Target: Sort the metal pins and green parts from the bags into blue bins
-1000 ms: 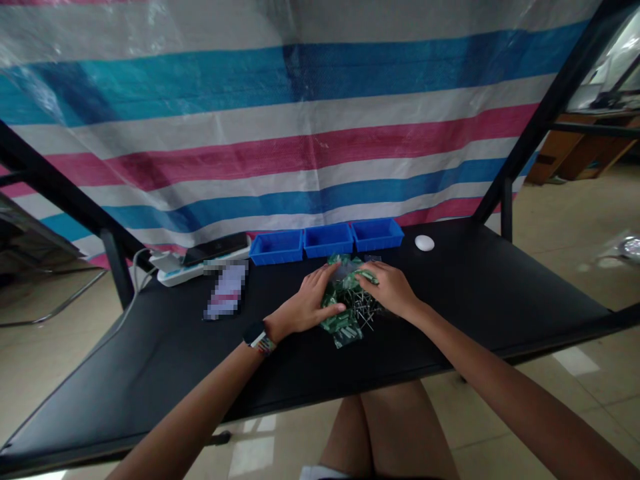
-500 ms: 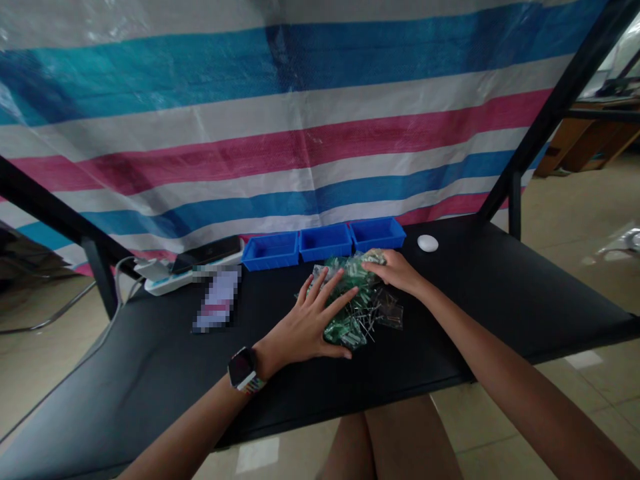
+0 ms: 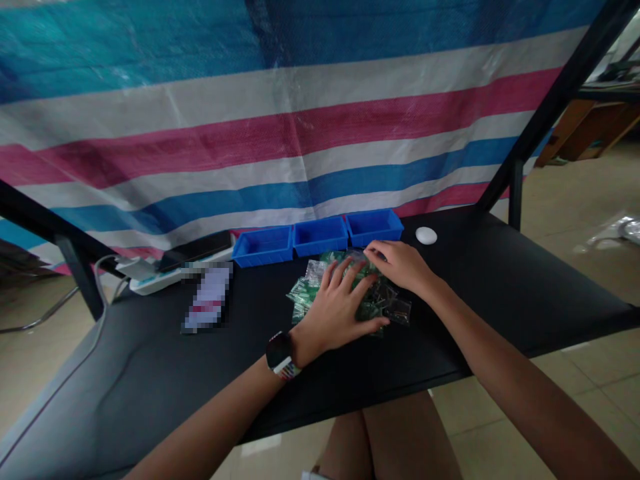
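Note:
A pile of small clear plastic bags (image 3: 303, 297) with green contents lies on the black table, with thin dark metal pieces showing at its right side. My left hand (image 3: 340, 310) rests over the pile with its fingers spread, hiding much of it. At the pile's far right edge, my right hand (image 3: 403, 267) has its fingers curled and their tips together beside clear plastic. Whatever those fingertips hold is hidden. A small clear bag (image 3: 400, 311) with brownish pieces sticks out at the right of the pile.
Three blue trays (image 3: 320, 237) stand in a row behind the pile. A white oval object (image 3: 426, 235) lies to their right. At left are a power strip (image 3: 150, 283) with a cable, a dark phone (image 3: 197, 249) and a blurred-out packet (image 3: 207, 297). A striped sheet (image 3: 300, 133) hangs behind.
My left hand has moved right across the pile, uncovering green bags at its left side. My right hand has shifted slightly; the pale green bag seen in it earlier no longer shows. The view has tilted.

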Tool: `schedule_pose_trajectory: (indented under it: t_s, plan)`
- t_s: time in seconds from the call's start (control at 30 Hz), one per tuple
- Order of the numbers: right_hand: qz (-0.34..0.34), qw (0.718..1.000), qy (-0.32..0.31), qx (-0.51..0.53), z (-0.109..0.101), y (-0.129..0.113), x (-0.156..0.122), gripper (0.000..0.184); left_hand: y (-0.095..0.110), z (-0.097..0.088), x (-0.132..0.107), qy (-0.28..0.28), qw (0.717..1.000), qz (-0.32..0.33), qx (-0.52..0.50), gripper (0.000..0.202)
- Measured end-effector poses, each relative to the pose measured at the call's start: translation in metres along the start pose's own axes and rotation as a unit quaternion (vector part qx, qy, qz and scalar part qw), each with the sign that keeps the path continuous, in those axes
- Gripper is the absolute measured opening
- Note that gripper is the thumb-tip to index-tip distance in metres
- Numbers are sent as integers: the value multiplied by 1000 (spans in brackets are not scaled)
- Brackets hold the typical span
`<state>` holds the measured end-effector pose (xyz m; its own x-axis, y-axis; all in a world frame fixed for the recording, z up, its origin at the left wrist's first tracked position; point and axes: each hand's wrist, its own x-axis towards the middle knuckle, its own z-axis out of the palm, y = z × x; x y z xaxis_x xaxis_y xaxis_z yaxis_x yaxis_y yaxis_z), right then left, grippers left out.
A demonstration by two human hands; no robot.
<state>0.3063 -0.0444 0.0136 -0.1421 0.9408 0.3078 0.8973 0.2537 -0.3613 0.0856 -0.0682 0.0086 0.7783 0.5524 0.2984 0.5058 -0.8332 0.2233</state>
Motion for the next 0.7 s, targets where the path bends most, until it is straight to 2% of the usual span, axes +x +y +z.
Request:
schedule_pose_trajectory:
  t_s: [0.1,0.23,0.3,0.4,0.5,0.7]
  plan:
    - [4,998,37,-58,-8,-7,-16,32,-17,-13,6,5,999,-7,-33,69]
    - [6,994,101,-41,-11,-26,-61,39,-53,-23,8,-46,997,36,-51,60]
    - [-16,997,77,-16,-6,-33,-87,58,-66,-21,6,-69,995,39,-54,60]
    - [-46,999,18,-19,7,-31,-112,97,-73,-15,1,-71,996,26,-52,63]
    - [-70,997,-8,-30,17,-15,-109,111,-70,-11,-4,-51,998,14,-40,65]
    - [-150,984,-89,33,16,15,-61,104,-58,-12,-16,-21,1000,-11,-20,55]
